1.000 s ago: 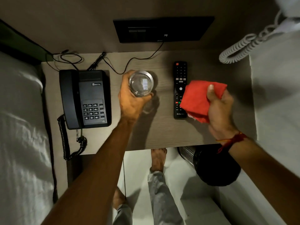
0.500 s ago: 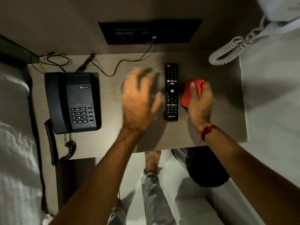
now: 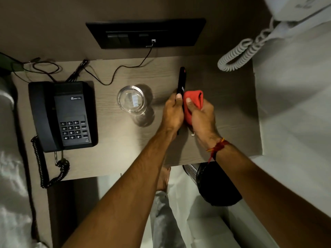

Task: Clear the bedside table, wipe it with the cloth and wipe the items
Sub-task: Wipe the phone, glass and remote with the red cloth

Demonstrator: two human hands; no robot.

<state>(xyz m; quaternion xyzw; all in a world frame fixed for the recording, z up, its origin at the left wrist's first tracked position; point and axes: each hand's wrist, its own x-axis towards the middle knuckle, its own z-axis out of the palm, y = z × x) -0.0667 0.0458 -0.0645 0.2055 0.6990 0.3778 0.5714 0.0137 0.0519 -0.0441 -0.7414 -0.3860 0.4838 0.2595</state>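
Observation:
My left hand (image 3: 172, 113) grips the black TV remote (image 3: 181, 81), turned on its edge above the wooden bedside table (image 3: 116, 158). My right hand (image 3: 201, 117) holds the bunched red cloth (image 3: 194, 102) pressed against the remote's right side. An empty clear glass (image 3: 131, 101) stands upright on the table just left of my left hand. A black desk phone (image 3: 62, 115) sits at the table's left end with its coiled cord hanging over the front edge.
Thin black cables (image 3: 114, 74) run across the back of the table to a dark wall switch panel (image 3: 146, 34). A white coiled cord (image 3: 240, 54) hangs at the back right. A bin with a black liner (image 3: 215, 183) stands below the table. Bedding (image 3: 9, 176) lies left.
My left hand set the glass down on the table, moved right and picked the remote up on its edge. My right hand brought the red cloth against the remote.

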